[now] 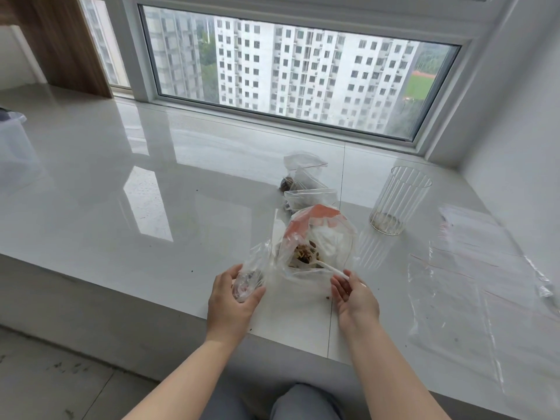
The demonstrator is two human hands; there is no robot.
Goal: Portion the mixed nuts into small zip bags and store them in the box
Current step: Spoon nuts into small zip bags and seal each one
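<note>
The left hand (233, 294) is curling its fingers round a small zip bag (250, 277) near the ledge's (121, 183) front edge. The right hand (353, 295) is pinching a white spoon handle (331, 269) reaching into the large nut bag (315, 247) just beside it. Filled small bags (306, 183) are lying behind, a ribbed glass (398, 201) is standing to the right, and a clear box (12, 137) is sitting far left.

The big nut bag (318, 244) sits on the ledge (121, 192). Small bags (306, 180) lie behind it. A glass (397, 201) stands to its right.
</note>
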